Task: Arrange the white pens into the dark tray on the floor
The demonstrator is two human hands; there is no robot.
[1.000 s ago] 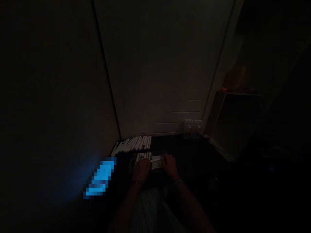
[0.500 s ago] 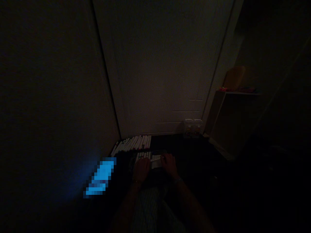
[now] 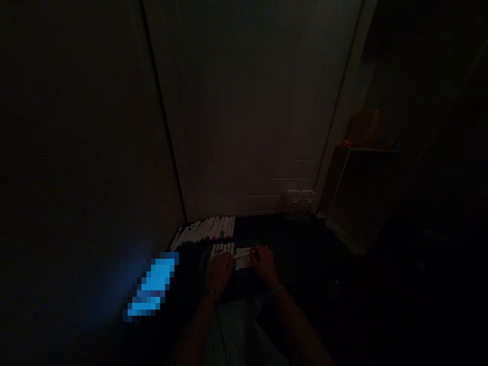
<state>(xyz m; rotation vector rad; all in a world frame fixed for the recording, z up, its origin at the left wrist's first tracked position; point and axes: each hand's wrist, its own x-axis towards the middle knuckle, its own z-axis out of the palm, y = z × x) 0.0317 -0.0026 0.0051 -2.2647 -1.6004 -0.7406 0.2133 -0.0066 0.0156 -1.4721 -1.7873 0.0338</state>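
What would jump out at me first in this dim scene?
Most likely the glowing, pixelated blue patch at lower left. Next, the row of white markers at the back left of the dark surface. Then, near the front, the left hand and right hand, with a slim white marker between them.

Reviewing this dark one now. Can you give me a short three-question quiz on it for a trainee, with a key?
1. Multiple choice. Relative to the left hand and right hand, where is the long row of pens?
A) Nearer the camera
B) Beyond them, toward the left
C) Beyond them, toward the far right

2. True or false: a slim white pen spans the gap between the two hands.

3. Count: how many clear containers stand at the back of the dark surface?

Key: 1. B. 2. True. 3. Two, side by side.
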